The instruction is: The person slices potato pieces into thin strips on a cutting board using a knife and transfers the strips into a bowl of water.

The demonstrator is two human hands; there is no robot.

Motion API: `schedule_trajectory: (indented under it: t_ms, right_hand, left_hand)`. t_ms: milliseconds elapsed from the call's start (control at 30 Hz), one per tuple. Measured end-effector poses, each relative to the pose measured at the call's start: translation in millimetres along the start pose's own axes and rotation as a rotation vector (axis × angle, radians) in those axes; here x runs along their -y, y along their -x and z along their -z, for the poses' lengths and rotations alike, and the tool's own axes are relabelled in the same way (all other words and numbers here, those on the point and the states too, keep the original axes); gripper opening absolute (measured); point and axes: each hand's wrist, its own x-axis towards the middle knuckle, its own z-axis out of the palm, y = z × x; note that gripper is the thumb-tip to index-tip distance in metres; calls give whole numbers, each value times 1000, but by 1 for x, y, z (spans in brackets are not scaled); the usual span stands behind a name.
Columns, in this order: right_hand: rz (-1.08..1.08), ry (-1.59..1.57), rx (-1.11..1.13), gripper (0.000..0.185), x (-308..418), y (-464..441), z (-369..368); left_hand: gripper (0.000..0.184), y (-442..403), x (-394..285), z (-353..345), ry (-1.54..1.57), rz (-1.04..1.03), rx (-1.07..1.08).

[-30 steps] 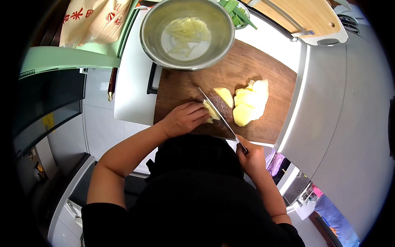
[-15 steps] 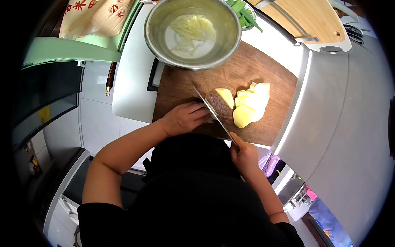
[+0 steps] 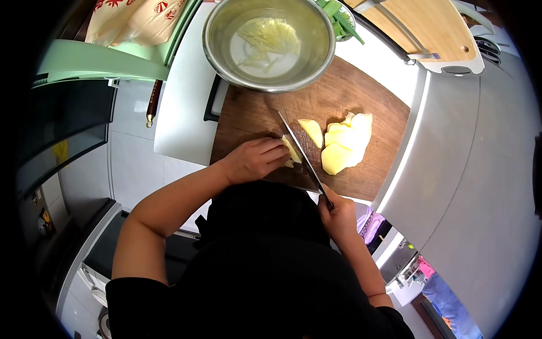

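Observation:
My right hand [image 3: 340, 216] is wrapped round the handle of a kitchen knife [image 3: 302, 153], whose blade slants up and left over the wooden cutting board [image 3: 243, 121]. On the board's near left part, my left hand [image 3: 258, 160] presses pale yellow potato slices [image 3: 291, 150] under bent fingertips, close beside the blade. The fingers hide part of these slices. A single potato slice [image 3: 310, 132] lies just right of the blade. Farther right is an overlapping pile of potato slices [image 3: 341, 148].
A steel bowl [image 3: 268, 86] stands at the board's far edge, with potato strips [image 3: 268, 37] in cloudy water. Behind it is a dish of cut green leaves [image 3: 341, 22]. Wooden boards in a rack [image 3: 429, 34] stand at the upper right.
The knife has shifted slightly right, away from my left fingertips, and more of the slices beside them now shows. My left hand stays in nearly the same place.

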Motion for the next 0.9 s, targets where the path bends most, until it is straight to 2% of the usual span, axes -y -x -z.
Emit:
schedule_trajectory:
  t_ms: [267,367,467,533,900]
  right_hand:
    - [-9,22,13,37,2,-3,-2]
    - [-11,124,30,38,5,-9,-4]
    - [-19,76,23,36,3,-14,-11]
    - [-2,-62,-41,34,-2,-13,-12]
    - [-11,-9,2,33,4,-5,-2]
  left_hand:
    - [26,-1,-1,3,-7,2,-31]
    - [26,-3,-1,2,-12,8,-32]
    - [25,0,0,1,-13,4,-14]
    - [25,0,0,-1,-4,13,-18]
    - [26,2,0,-1,11,21,-1]
